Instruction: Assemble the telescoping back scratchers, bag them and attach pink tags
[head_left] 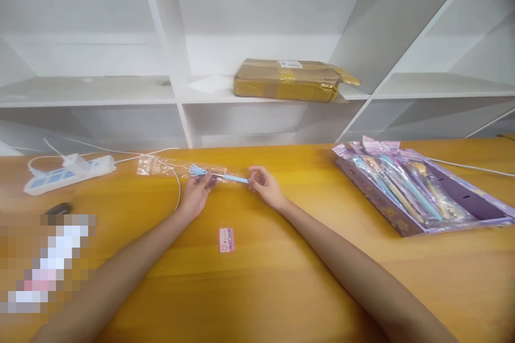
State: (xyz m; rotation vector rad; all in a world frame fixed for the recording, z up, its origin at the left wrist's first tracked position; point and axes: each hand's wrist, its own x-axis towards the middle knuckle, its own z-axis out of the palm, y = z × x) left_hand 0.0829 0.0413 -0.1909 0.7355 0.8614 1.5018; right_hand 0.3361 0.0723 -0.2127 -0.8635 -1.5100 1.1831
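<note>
Between my hands is a light blue back scratcher [235, 178] with a hand-shaped head and a thin metal shaft, lying roughly level just above the table. My left hand [196, 193] pinches it just below the head. The fingers of my right hand [265, 186] are closed on the end of its blue handle. A clear plastic bag [155, 165] stretches behind the scratcher's head; whether the scratcher is partly inside it I cannot tell. A small pink printed card [226, 240] lies flat on the table in front of my hands.
At the right stands a purple open box [406, 225] holding several bagged back scratchers [414, 187]. A white power strip [68, 174] with cables lies at the left, near a dark object [58, 209]. White shelving [277, 99] behind the table carries a taped cardboard box [285, 81].
</note>
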